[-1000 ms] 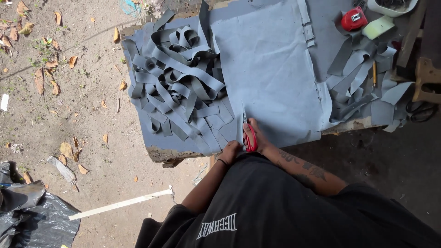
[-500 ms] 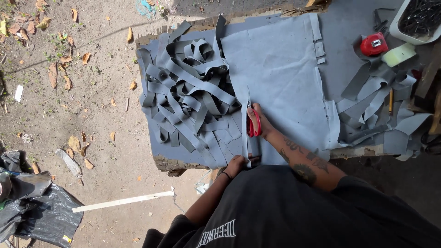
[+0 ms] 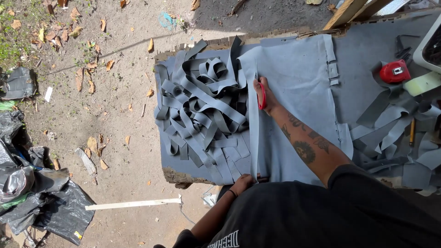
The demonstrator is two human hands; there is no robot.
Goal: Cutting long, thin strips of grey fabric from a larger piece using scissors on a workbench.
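Red-handled scissors (image 3: 261, 94) upright in grey sheet (image 3: 298, 92)

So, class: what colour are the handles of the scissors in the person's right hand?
Red. The scissors show best in the head view, held by the right hand over the grey sheet.

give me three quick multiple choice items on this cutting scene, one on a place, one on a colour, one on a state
1. Where does the heap of cut strips lie?
A. to the left of the sheet being cut
B. on the ground
C. in a bucket

2. What colour are the scissors' handles?
A. blue
B. red
C. yellow

3. What is the left hand doing?
A. hanging free
B. holding a hammer
C. holding the strip's near end at the table edge

Answers:
1 A, the strips are piled left of the grey sheet.
2 B, red loops show in the right hand.
3 C, its fingers pinch the long strip.
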